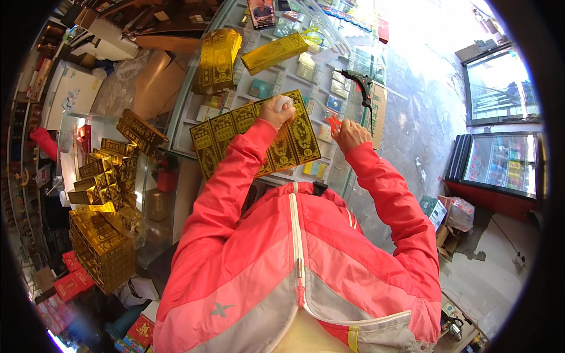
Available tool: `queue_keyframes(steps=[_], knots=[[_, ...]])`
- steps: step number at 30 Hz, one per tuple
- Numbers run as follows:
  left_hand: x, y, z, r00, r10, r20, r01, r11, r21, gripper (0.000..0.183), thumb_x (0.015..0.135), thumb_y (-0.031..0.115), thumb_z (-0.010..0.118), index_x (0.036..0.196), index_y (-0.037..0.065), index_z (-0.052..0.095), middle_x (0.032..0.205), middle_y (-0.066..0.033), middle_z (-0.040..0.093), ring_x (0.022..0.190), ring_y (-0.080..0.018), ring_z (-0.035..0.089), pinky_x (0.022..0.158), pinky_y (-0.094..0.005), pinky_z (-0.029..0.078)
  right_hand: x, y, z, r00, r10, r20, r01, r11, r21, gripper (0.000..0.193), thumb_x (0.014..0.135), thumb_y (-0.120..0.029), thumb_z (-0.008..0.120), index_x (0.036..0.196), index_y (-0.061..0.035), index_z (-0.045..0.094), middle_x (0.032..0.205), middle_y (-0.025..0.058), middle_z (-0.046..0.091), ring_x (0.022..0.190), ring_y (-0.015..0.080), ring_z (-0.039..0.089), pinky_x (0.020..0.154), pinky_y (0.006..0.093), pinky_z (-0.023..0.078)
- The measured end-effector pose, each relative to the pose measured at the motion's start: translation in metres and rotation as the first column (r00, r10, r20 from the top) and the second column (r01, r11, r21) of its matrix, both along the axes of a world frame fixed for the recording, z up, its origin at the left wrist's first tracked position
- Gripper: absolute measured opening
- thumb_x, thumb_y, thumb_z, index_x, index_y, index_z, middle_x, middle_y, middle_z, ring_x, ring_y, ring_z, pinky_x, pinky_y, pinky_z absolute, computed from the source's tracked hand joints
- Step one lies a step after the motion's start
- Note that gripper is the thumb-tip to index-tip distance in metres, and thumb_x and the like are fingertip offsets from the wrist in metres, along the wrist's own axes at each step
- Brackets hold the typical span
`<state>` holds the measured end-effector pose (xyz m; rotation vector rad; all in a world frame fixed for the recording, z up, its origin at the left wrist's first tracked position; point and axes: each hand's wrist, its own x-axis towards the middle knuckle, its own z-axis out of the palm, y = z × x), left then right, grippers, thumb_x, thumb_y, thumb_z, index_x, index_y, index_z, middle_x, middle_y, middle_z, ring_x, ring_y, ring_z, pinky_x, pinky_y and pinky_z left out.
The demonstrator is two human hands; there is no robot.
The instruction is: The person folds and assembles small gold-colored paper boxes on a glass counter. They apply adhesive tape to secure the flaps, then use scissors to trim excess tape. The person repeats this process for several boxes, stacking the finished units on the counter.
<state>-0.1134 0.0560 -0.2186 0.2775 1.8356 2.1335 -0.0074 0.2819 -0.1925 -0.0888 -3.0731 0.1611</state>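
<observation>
My left hand (pixel 275 113) is closed on a small white roll of tape (pixel 285 104), above a gold printed cardboard sheet (pixel 235 122). That sheet lies flat on the glass counter, its panels divided by dark creases. Just beyond its right edge, my right hand (pixel 351 135) grips a small orange-red object (pixel 334 125); its kind is not clear. A stack of folded gold cardboard (pixel 219 62) lies farther away on the left. Beside the stack rests a long gold box (pixel 274 53), set at a slant.
A black curved object (pixel 360 85) lies at the glass counter's (pixel 276 82) right side. Yellow-green loops (pixel 315 36) and a phone (pixel 261 13) are at the far end. Gold ingot-shaped pieces (pixel 106 182) and a large gold block (pixel 103 247) stand left.
</observation>
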Motion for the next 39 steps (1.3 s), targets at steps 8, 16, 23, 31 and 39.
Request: queue_keyframes(steps=[8,16,23,31,39], knots=[[0.002,0.000,0.010,0.998,0.050,0.042,-0.053,0.997,0.053,0.014,0.080,0.003,0.067,0.089,0.004,0.058,0.076,0.0010,0.056,0.064,-0.0086,0.057,0.059,-0.0222,0.050,-0.002,-0.002,0.015,0.924,-0.173,0.340,0.197,0.980,-0.036,0.034,0.091,-0.039,0.051,0.098,-0.0073,0.058,0.086,0.0167,0.067,0.084,0.0369,0.066,0.070,0.0451,0.052],[-0.003,-0.002,0.001,0.974,0.056,0.221,-0.106,0.969,0.224,0.015,0.080,0.002,0.070,0.088,0.005,0.058,0.076,0.0023,0.055,0.066,-0.0109,0.061,0.062,-0.0244,0.054,-0.001,-0.002,0.016,0.899,-0.173,0.403,0.225,0.971,-0.085,0.036,0.096,-0.038,0.042,0.102,-0.0049,0.055,0.089,0.0223,0.067,0.085,0.0410,0.065,0.072,0.0488,0.051],[-0.003,-0.003,0.000,0.979,0.073,0.192,-0.109,0.976,0.187,0.015,0.080,0.002,0.069,0.091,0.002,0.059,0.080,-0.0018,0.060,0.066,-0.0131,0.063,0.062,-0.0248,0.054,0.002,0.009,-0.018,0.975,-0.189,0.114,0.207,0.962,-0.176,0.032,0.094,-0.040,0.045,0.090,-0.0113,0.058,0.073,0.0182,0.066,0.071,0.0373,0.065,0.063,0.0476,0.050],[-0.002,-0.002,0.000,0.968,0.080,0.236,-0.128,0.973,0.194,0.017,0.080,0.003,0.069,0.093,0.002,0.059,0.081,-0.0023,0.060,0.066,-0.0136,0.063,0.061,-0.0250,0.054,-0.002,0.009,-0.022,0.938,-0.131,0.322,0.190,0.968,-0.161,0.028,0.094,-0.034,0.046,0.096,-0.0079,0.056,0.078,0.0210,0.066,0.077,0.0402,0.065,0.067,0.0497,0.050],[-0.002,-0.003,0.007,0.969,0.068,0.239,-0.112,0.978,0.178,0.018,0.079,0.001,0.067,0.095,0.000,0.059,0.081,-0.0031,0.060,0.066,-0.0138,0.062,0.062,-0.0246,0.054,-0.014,-0.008,0.014,0.960,-0.202,0.194,0.242,0.946,-0.215,0.027,0.094,-0.035,0.048,0.100,-0.0092,0.052,0.077,0.0205,0.066,0.076,0.0396,0.065,0.067,0.0492,0.050]])
